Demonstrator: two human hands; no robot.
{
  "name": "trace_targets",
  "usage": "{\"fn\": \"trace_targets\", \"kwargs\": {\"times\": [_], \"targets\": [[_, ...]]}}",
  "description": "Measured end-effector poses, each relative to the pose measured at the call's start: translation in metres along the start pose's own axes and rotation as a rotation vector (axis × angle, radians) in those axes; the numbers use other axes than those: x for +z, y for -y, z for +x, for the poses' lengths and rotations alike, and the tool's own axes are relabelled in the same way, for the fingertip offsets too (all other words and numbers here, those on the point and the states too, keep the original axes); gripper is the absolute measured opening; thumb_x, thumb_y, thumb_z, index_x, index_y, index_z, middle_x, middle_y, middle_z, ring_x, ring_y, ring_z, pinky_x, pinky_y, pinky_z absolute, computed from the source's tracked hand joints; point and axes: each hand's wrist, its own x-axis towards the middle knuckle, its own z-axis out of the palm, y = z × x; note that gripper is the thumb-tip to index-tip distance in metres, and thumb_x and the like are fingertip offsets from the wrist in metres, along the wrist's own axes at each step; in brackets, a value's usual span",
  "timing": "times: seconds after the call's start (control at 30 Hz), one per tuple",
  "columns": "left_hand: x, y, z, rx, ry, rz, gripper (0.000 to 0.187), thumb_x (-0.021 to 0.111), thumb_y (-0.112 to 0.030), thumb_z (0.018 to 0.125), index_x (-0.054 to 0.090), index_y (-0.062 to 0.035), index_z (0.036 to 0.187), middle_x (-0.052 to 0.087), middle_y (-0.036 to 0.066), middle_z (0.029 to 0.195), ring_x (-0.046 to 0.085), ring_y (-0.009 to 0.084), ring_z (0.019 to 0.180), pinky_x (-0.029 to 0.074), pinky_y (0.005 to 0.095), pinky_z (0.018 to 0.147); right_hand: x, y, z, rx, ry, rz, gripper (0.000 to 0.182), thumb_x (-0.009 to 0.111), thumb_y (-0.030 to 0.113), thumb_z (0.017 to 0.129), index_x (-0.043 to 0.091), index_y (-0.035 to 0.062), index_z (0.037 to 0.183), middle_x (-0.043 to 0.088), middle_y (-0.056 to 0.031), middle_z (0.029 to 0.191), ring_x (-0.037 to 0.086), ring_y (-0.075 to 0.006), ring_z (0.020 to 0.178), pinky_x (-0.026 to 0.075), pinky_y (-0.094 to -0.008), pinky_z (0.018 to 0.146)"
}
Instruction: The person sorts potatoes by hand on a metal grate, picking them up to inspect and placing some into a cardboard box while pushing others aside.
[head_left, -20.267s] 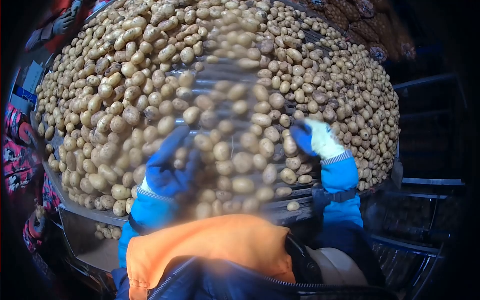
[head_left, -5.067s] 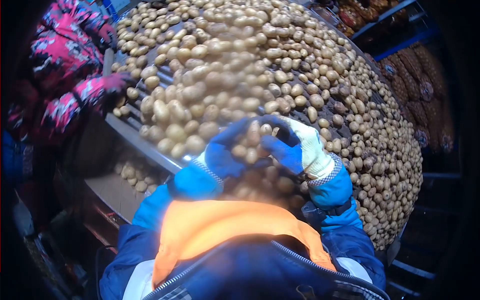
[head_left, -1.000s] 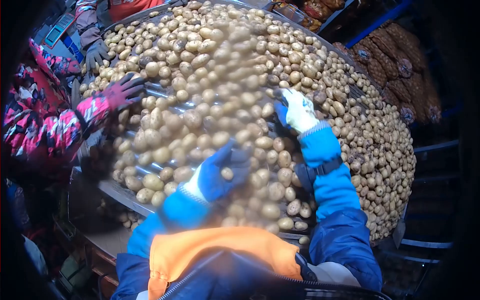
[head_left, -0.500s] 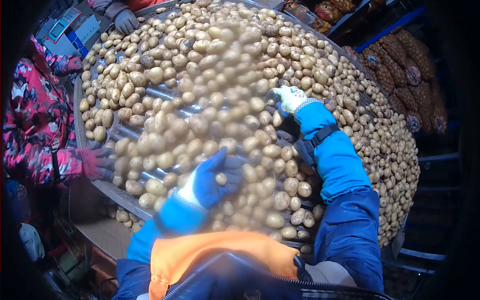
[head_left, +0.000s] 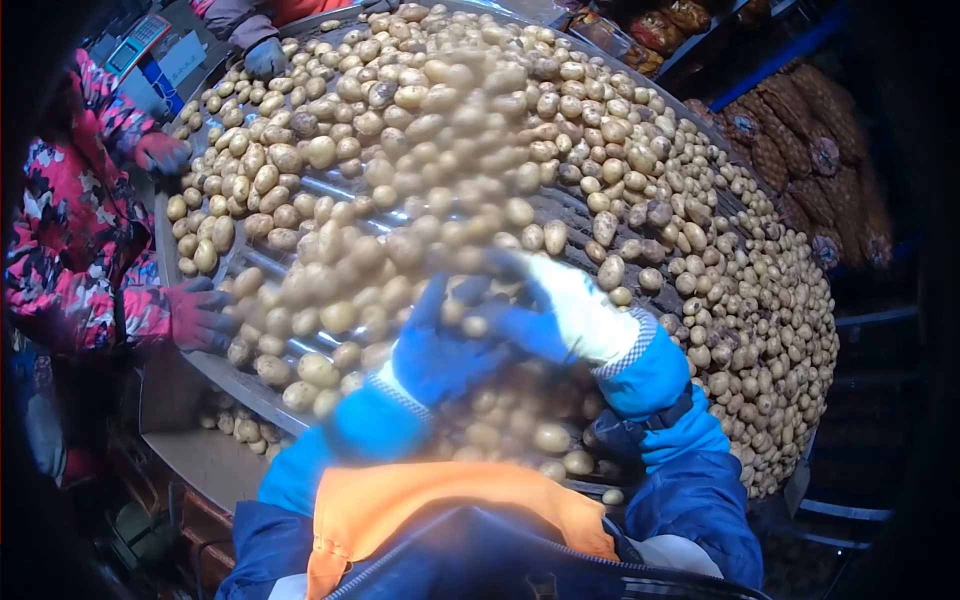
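Note:
My left hand, in a blue glove with a white cuff, is low over the potatoes near my body, its thumb raised apart from the fingers. Close on its right is my right hand, in a white and blue glove, with fingers curved toward the left hand. A blur covers the right fingertips, so whether they grip anything cannot be made out. A few pale potatoes show in the gap between both hands. Beneath lies a sorting table with dark slats and shiny rollers.
A co-worker in a pink camouflage jacket has a gloved hand at the left rim. Another person's grey glove touches the far-left potatoes. Net sacks are stacked at right; a scale-like device stands far left.
My right hand has come left and toward my body, beside my left hand. My left hand has shifted slightly right. The co-worker's upper gloved hand has moved right and down.

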Motion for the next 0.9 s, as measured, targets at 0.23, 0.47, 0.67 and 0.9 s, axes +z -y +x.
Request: {"fn": "trace_targets", "kwargs": {"times": [0.23,0.47,0.67,0.9], "targets": [[-0.041,-0.015,-0.030,0.353,-0.182,0.687,0.045,0.053,-0.040,0.111,0.057,-0.0104,0.144,0.065,0.013,0.132,0.067,0.0233,0.112,0.056,0.0292,0.076,-0.076,-0.077,0.126,0.020,-0.343,-0.370,0.065,0.079,0.028,0.096,0.053,0.0001,0.150,0.066,-0.0161,0.136,0.065,-0.0231,0.116,0.055,-0.0383,0.101],[-0.015,-0.041,-0.076,0.101,-0.310,0.176,0.045,0.053,-0.043,0.111,0.061,-0.0043,0.133,0.067,0.007,0.106,0.060,0.0167,0.077,0.044,0.0288,0.055,-0.021,-0.093,0.231,0.063,-0.335,-0.034,0.083,0.084,0.044,0.088,0.050,0.0031,0.152,0.064,-0.0192,0.142,0.061,-0.0260,0.130,0.051,-0.0382,0.109],[-0.024,-0.043,-0.071,-0.025,-0.059,0.041,0.046,0.052,-0.042,0.112,0.063,-0.0013,0.131,0.065,0.002,0.099,0.060,0.0123,0.074,0.047,0.0259,0.058,0.083,-0.039,0.213,-0.079,-0.017,-0.355,0.096,0.057,0.073,0.095,0.031,0.0135,0.167,0.031,-0.0318,0.166,0.034,-0.0494,0.152,0.029,-0.0544,0.125],[-0.007,-0.045,-0.099,0.023,-0.246,0.229,0.038,0.058,-0.036,0.110,0.063,0.0002,0.121,0.064,0.006,0.095,0.061,0.0117,0.073,0.051,0.0257,0.060,0.112,0.020,0.147,-0.196,0.258,-0.538,0.086,0.051,0.067,0.100,0.036,0.0122,0.165,0.030,-0.0331,0.167,0.033,-0.0500,0.154,0.027,-0.0559,0.126]]}}
